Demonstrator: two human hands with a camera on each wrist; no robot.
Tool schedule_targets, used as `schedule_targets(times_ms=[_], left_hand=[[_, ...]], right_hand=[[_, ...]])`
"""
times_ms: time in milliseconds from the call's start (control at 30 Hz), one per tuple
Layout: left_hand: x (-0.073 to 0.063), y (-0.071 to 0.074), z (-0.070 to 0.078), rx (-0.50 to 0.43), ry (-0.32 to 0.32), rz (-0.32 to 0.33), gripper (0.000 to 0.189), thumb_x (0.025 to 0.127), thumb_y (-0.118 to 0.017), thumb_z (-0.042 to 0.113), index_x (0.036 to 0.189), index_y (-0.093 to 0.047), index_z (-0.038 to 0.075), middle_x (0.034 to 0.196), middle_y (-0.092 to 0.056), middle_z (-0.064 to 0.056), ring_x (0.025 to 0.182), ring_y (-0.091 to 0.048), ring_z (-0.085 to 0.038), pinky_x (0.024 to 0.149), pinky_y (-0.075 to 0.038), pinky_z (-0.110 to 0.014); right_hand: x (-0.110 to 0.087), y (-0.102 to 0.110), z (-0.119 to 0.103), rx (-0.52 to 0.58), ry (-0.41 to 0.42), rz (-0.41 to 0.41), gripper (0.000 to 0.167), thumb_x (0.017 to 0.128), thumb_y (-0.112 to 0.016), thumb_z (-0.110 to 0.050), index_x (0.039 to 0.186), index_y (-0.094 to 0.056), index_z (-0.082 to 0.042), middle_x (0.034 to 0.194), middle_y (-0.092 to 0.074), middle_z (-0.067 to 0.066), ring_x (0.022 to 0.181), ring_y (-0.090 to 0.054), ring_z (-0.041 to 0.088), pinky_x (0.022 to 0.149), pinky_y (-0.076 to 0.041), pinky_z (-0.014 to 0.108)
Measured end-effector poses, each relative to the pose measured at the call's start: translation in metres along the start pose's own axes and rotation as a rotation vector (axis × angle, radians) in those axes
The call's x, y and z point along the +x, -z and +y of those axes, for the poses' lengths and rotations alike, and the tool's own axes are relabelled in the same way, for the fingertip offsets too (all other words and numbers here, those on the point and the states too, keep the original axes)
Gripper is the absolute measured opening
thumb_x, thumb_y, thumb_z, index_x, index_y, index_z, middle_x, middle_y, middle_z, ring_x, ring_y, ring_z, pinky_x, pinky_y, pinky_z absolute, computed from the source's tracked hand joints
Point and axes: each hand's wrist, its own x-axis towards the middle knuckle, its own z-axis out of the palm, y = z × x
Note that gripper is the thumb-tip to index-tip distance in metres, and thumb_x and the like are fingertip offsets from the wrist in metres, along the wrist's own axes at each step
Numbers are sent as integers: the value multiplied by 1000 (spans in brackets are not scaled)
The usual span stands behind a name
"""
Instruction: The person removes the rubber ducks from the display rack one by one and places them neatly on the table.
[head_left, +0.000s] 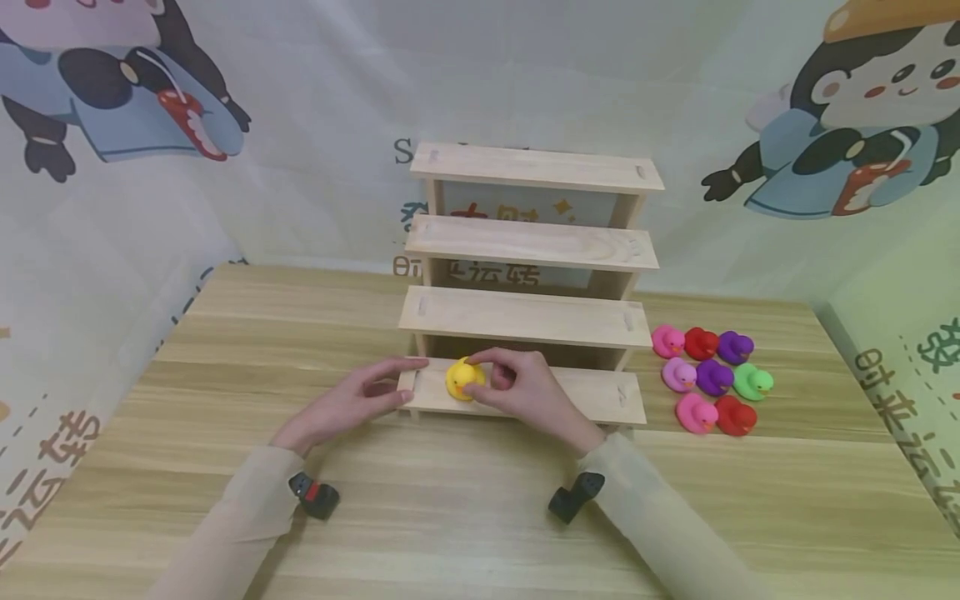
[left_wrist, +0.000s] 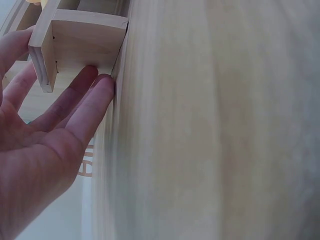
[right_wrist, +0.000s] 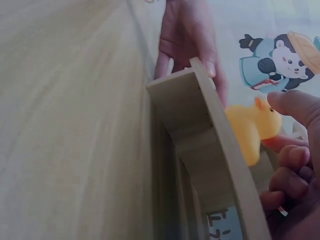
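A yellow rubber duck point(head_left: 462, 382) sits on the lowest step of a pale wooden four-step shelf point(head_left: 525, 313), near that step's left end. My right hand point(head_left: 536, 393) pinches the duck between thumb and forefinger, its other fingers curled in. In the right wrist view, the duck point(right_wrist: 250, 127) stands against the board's top face, thumb and forefinger at its head. My left hand point(head_left: 351, 404) touches the left end of the same step. The left wrist view shows its fairly straight fingers point(left_wrist: 92, 107) spread along the shelf's side panel.
Right of the shelf, several rubber ducks stand in rows on the wooden table point(head_left: 465, 508): pink ducks point(head_left: 697, 413), red ducks point(head_left: 736, 416), purple ducks point(head_left: 715, 377) and a green duck point(head_left: 753, 382). A printed curtain point(head_left: 322, 100) hangs behind the table.
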Motion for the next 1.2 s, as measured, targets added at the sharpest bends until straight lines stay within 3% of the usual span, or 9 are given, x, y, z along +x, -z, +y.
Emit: schedule_targets(times_ms=[200, 467, 767, 1033, 1200], left_hand=[[-1, -1, 1, -11, 16, 2, 49, 96, -61, 33, 143, -48, 25, 152, -34, -6, 130, -41, -36, 102, -38, -54], [0, -1, 2, 1, 26, 6, 49, 96, -60, 34, 143, -48, 26, 152, -34, -5, 131, -40, -35, 103, -36, -54], [-1, 0, 1, 7, 7, 6, 49, 96, -60, 32, 143, -48, 24, 152, -34, -6, 133, -38, -34, 105, -35, -53], [-2, 0, 2, 5, 5, 9, 49, 96, -61, 31, 143, -48, 24, 152, -34, -7, 133, -38, -34, 106, -34, -53], [-2, -1, 3, 1, 3, 9, 49, 96, -61, 32, 143, -48, 24, 152, -34, -7, 133, -38, -34, 106, -33, -53]], right_hand=[[-1, -5, 1, -34, 14, 33, 27, 81, -79, -13, 105, -71, -3, 59, -37, -6, 54, -36, 7, 52, -28, 23], [-7, -2, 4, 10, 54, 23, 25, 83, -76, -10, 106, -70, -3, 59, -37, -7, 53, -35, 8, 51, -28, 22], [-16, 9, 4, 31, 43, 29, 26, 84, -76, -9, 108, -69, -3, 67, -49, -3, 61, -44, 11, 56, -35, 20], [-27, 23, 3, -12, 73, 49, 27, 81, -77, -4, 107, -70, 0, 77, -55, 4, 70, -50, 20, 59, -41, 26], [-34, 34, 6, -53, 61, 63, 27, 82, -77, -6, 107, -71, -3, 79, -55, 1, 71, -51, 17, 60, -43, 25]])
